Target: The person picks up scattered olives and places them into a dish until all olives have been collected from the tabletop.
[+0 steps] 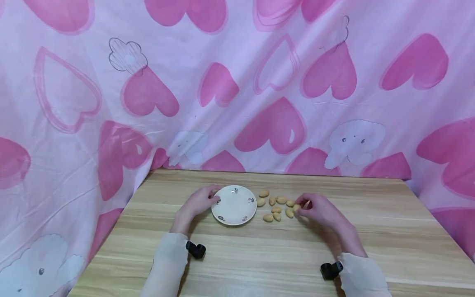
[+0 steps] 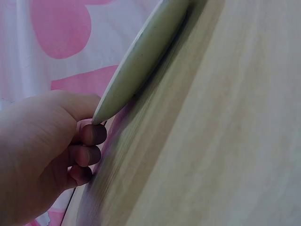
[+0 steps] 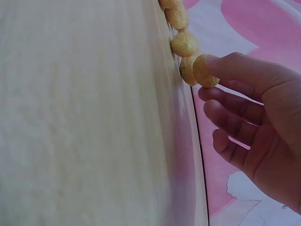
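A small white plate (image 1: 234, 206) with little dark motifs round its rim is on the wooden table. My left hand (image 1: 199, 202) grips its left edge, with the thumb over the rim and the fingertips at its underside in the left wrist view. Right of the plate lie several small tan, oval, nut-like pieces (image 1: 281, 200); their exact kind is unclear. At the right end of this group, my right hand (image 1: 323, 211) pinches one tan piece (image 3: 205, 73) between thumb and forefinger. Its other fingers are bent and hold nothing.
The wooden table (image 1: 252, 264) reaches back to a pink curtain (image 1: 222, 123) with hearts and cartoon figures, which also hangs along both sides. A black wrist camera (image 1: 196, 250) is on the left wrist, another black camera (image 1: 331, 270) on the right.
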Tool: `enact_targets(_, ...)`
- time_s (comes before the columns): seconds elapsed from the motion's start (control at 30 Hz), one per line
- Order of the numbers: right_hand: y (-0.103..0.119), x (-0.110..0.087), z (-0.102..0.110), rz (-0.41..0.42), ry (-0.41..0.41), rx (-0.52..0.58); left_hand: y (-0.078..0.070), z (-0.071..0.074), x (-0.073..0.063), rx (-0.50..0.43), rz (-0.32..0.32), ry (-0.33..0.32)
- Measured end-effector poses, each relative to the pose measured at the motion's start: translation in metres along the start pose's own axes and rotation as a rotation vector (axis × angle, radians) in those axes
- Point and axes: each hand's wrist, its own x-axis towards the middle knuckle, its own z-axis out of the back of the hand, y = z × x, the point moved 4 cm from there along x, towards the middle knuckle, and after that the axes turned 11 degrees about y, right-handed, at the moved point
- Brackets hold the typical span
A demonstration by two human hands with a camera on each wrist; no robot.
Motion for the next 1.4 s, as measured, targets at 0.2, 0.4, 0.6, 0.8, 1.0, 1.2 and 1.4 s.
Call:
enact_targets(0.2,0.01,0.002,-0.001,-0.005,-0.017,-0.013,0.0,-0.002,0.0,0.004,0.004,0.011)
enact_targets(0.4,0.029,0.009,0.002,0.082,-0.047,-0.071,0.001,0.0,0.0,0.007,0.012,0.002)
enact_targets(0.6,0.048,0.018,0.0,0.147,-0.042,-0.099,0.002,-0.001,0.001,0.005,0.003,-0.003)
enact_targets(0.8,0.065,0.026,-0.002,0.188,-0.023,-0.071,0.001,-0.001,-0.001,0.003,0.008,-0.008)
enact_targets(1.0,0.077,0.037,-0.007,0.235,-0.016,-0.088,-0.001,0.001,-0.002,-0.002,-0.012,-0.015)
enact_targets(1.2,0.089,0.05,-0.012,0.264,-0.008,-0.101,0.001,0.001,-0.002,0.003,-0.004,-0.015)
enact_targets(1.4,0.098,0.06,-0.019,0.279,0.012,-0.141,0.0,0.0,-0.001,0.011,-0.005,-0.012)
